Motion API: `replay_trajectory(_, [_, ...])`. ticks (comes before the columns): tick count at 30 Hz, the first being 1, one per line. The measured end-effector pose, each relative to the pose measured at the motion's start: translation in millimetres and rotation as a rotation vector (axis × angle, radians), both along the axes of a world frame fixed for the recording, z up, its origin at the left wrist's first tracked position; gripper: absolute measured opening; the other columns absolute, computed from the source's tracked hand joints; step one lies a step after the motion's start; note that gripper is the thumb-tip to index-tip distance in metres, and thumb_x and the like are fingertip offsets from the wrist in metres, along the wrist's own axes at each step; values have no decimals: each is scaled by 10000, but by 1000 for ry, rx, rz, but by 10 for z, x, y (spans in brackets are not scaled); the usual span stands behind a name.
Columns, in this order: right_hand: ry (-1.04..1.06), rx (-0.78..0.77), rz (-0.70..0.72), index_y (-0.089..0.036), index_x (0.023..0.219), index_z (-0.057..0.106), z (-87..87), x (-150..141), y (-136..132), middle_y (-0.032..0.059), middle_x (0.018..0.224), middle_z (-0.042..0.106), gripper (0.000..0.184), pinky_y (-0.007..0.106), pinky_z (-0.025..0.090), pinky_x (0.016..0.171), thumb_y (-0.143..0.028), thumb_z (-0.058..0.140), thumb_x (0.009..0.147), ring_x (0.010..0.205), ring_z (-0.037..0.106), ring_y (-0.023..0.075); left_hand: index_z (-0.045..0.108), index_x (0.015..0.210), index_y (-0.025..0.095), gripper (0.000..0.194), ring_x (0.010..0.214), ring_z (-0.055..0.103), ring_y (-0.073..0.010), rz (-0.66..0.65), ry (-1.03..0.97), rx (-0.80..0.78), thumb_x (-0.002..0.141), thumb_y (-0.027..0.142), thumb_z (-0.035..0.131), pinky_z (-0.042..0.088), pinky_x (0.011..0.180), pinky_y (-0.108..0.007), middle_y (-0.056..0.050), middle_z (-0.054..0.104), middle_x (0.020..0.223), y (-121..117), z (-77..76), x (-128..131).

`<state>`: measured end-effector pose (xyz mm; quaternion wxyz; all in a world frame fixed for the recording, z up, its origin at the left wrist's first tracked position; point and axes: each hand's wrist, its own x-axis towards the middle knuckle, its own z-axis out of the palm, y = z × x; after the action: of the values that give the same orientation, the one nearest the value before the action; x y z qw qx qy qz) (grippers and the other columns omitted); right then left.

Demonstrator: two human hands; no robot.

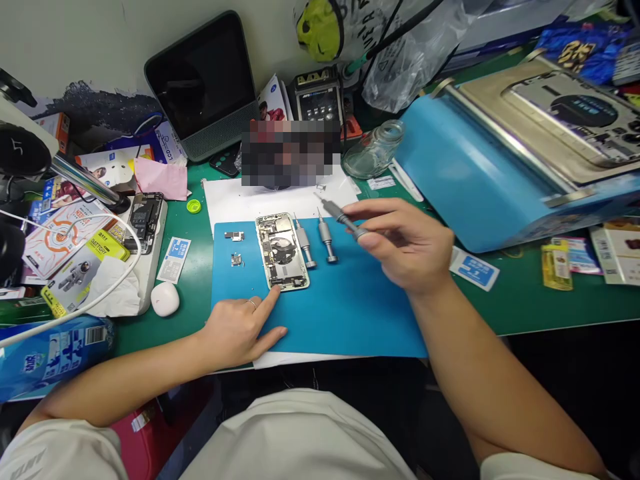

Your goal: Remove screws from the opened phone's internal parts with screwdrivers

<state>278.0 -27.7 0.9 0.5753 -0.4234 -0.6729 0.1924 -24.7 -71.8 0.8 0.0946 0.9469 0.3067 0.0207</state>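
An opened phone [295,272], its inner parts showing, lies on a blue mat [345,320]. My left hand [237,328] rests at the phone's lower edge, its index fingertip touching there and the thumb stretched apart. Between the fingers of my right hand [413,250] is a grey precision screwdriver [345,219], held above the mat with its tip toward the upper left. Two similar things, a screwdriver [304,243] beside the phone and another screwdriver [326,237] to its right, lie on the mat. Left of the phone are small metal parts [234,236].
A blue machine [450,180] fills the right side, with a glass jar [375,150] near it. At the back stands a dark screen [205,87]. Boxes [75,233], a white earbud case [165,299] and a blue packet [60,357] crowd the left.
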Motion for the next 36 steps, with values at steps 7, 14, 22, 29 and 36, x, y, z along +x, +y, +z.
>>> replay_trajectory(7, [193,-94,-251,-292,805,773,-28,-14,25,39,863,787,134,446,563,704,-366,739,911,785,719,269,455,1492,49,659,664,719,-228,2,-10,4,1110,544,244,481,519,-320,-61,720,820,2,0,4])
replay_trajectory(14, [296,-217,-91,-301,835,792,-92,-20,40,12,860,788,125,391,564,621,-383,739,913,739,697,233,434,1496,56,646,660,717,-230,-2,-3,12,1111,540,249,479,516,-323,-62,724,827,-3,-6,-1])
replay_trajectory(22, [311,-185,-145,-275,960,715,-161,-78,77,6,880,780,148,320,577,620,-423,710,949,662,688,161,423,1494,65,638,639,702,-224,-2,-10,19,1109,545,254,464,498,-322,-52,720,808,-2,-24,-2])
replay_trajectory(29, [-42,44,-312,-251,1113,714,-173,-149,118,31,892,749,297,359,592,693,-461,514,1048,771,699,188,441,1476,50,629,632,700,-228,-6,-40,46,1109,534,279,464,491,-339,-51,721,814,-4,-34,1])
replay_trajectory(36, [-214,-52,-262,-273,1347,567,-259,-153,79,43,1037,775,421,312,639,683,-307,692,947,883,759,203,408,1517,43,655,667,701,-226,-29,35,48,1100,539,314,480,523,-324,-75,726,853,-21,-33,2])
